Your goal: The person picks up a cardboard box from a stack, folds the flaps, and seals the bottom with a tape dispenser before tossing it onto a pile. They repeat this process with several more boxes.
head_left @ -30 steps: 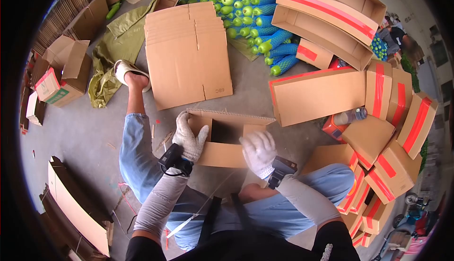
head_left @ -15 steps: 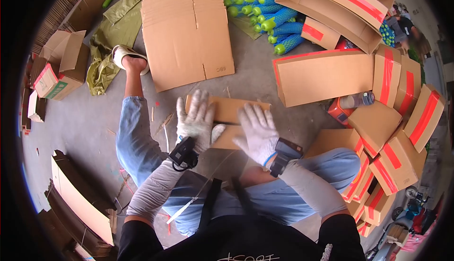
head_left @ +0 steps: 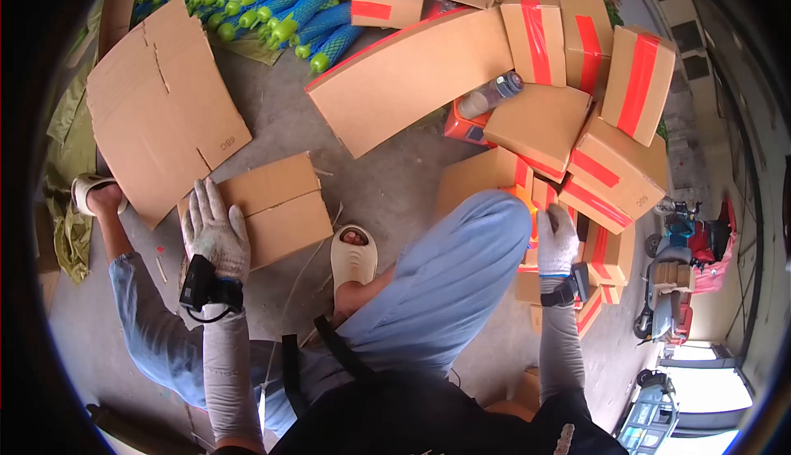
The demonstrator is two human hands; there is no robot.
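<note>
A cardboard box (head_left: 288, 228) rests on the floor between my legs, its top flaps folded in and meeting at a seam with no tape on it. My left hand (head_left: 216, 233), in a whitish work glove, lies flat with fingers stretched on the box's left part. Off to the right, beyond my raised knee, my gloved right hand (head_left: 558, 245) is closed round an orange tool (head_left: 530, 205) that looks like a tape dispenser. My knee and fingers hide part of that tool. It is beside a pile of boxes sealed with red tape (head_left: 589, 175).
Flattened cardboard sheets (head_left: 165, 117) lie at the upper left. Green fruit in blue netting (head_left: 272, 10) is heaped behind. A long carton (head_left: 412, 80) stands at the top centre, near a bottle (head_left: 490, 95). A sandalled foot (head_left: 354, 257) is close to the box.
My view has swung right. My right hand has left the box flaps and moved right to the orange tool. My left hand stays on the box.
</note>
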